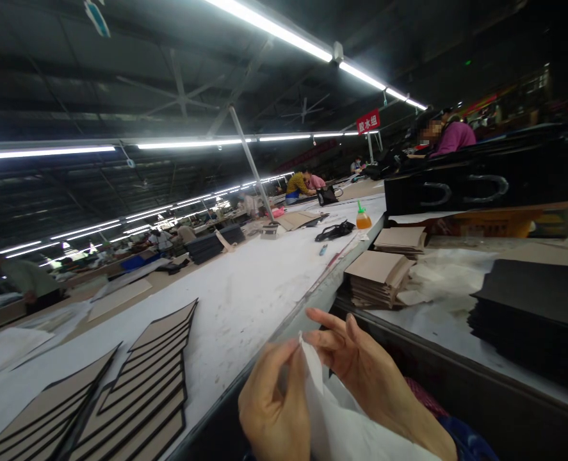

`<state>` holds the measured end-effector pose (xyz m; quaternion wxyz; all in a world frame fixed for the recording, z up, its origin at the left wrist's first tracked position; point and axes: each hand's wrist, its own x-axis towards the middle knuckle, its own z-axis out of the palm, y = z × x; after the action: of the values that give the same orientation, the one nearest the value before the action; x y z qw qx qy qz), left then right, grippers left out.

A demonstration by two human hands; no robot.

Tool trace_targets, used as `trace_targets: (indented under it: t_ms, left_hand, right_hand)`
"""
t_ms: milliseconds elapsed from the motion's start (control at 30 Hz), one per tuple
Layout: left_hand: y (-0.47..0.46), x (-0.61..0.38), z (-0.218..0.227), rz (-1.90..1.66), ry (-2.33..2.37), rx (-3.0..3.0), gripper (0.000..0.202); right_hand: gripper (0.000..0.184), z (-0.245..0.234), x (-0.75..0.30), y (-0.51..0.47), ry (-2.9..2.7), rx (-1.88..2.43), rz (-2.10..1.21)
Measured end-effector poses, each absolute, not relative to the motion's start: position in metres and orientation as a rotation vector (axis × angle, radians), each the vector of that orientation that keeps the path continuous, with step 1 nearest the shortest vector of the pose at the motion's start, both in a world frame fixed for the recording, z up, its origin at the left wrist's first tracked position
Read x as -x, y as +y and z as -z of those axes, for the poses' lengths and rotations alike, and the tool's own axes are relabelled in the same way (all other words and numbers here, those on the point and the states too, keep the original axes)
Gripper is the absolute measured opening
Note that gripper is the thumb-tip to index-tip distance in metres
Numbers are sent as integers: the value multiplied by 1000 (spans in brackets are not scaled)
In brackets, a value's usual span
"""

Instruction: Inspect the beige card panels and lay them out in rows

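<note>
1. The left hand is curled narrow, thumb and fingertips pinched on the near edge of a thin white sheet. The sheet is held low in the view, in front of the person's body and off the tabletop.
2. The right hand meets the same sheet at its top corner. Thumb and forefinger close lightly on it, and the other fingers are stretched out rather than gripping.
3. The sheet looks flimsy and partly creased where it hangs between the hands. Whether it is one layer or two pressed together I cannot tell.
4. Risk, as I judge it: the two pinches sit close together on a soft corner, so pulling them apart unevenly could tear or crumple the sheet. The lighter right-hand hold could also slip off.
5. To the left, fanned brown cards with black edges lie on the tabletop, well apart from the hands.
6. To the right, past a dark gap, are stacks of brown folded pieces and a black stack — a dropped sheet could fall into that gap.
7. Farther off stand an orange bottle and other people at work.
</note>
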<state>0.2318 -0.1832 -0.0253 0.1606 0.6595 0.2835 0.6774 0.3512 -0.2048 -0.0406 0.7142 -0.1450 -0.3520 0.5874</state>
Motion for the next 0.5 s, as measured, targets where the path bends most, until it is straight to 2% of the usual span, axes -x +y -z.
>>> trace_targets:
  t_ms: [233,500]
  left_hand:
    - [-181,-228,23,-1928,841,-2054,1]
    - [-180,-230,25,-1882,1005,-1918,8]
  right_hand:
    - [50,48,-352,-202,-939,446,-1056]
    - [47,56,-356,-206,-1152,615,-821]
